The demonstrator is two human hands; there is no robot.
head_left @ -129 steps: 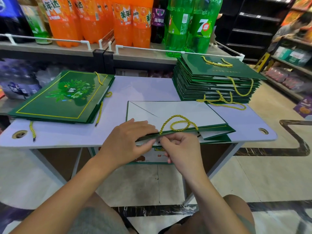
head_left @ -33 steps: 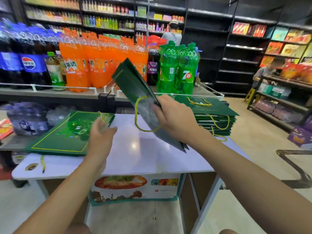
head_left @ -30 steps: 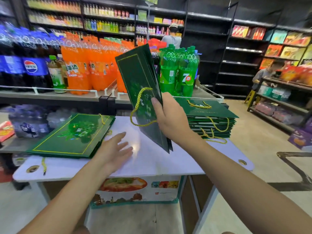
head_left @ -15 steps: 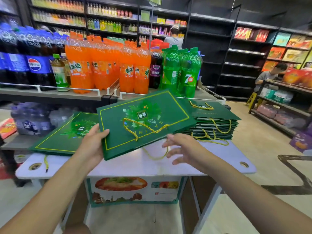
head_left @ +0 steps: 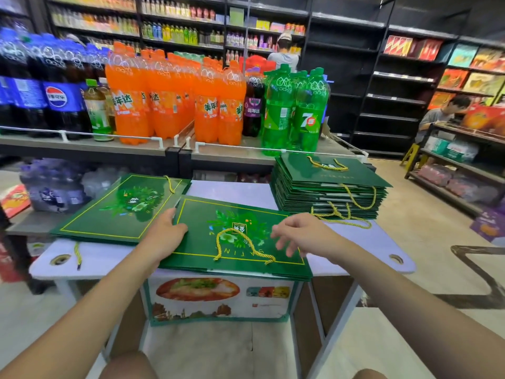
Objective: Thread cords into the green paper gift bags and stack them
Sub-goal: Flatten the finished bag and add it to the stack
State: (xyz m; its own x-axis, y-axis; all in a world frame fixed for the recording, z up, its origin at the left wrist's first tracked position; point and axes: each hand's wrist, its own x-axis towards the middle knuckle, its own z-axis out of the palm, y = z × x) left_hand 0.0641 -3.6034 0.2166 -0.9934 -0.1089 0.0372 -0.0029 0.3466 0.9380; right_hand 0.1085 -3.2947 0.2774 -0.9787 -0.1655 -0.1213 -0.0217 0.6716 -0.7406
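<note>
A green paper gift bag [head_left: 207,242] lies flat on the white table [head_left: 366,237], printed face up, and its near edge overhangs the table's front. Its yellow cord handle [head_left: 240,246] loops across the print. My left hand [head_left: 166,233] holds the bag's left edge, thumb on top and fingers at the edge. My right hand [head_left: 297,236] hovers just over the bag's right part with fingers loosely spread, holding nothing. A low pile of corded green bags [head_left: 120,212] lies at the left. A tall stack of green bags [head_left: 328,187] stands at the back right.
A shelf rail with large soda bottles [head_left: 175,105] runs right behind the table. A printed carton [head_left: 218,299] sits under the table. Two people [head_left: 440,113] are farther back among the store shelves. Tiled floor lies open to the right.
The bag went from threading on the table, up in my right hand, then flipped print-up and down flat. My right hand has let go of it; my left stays at its left edge.
</note>
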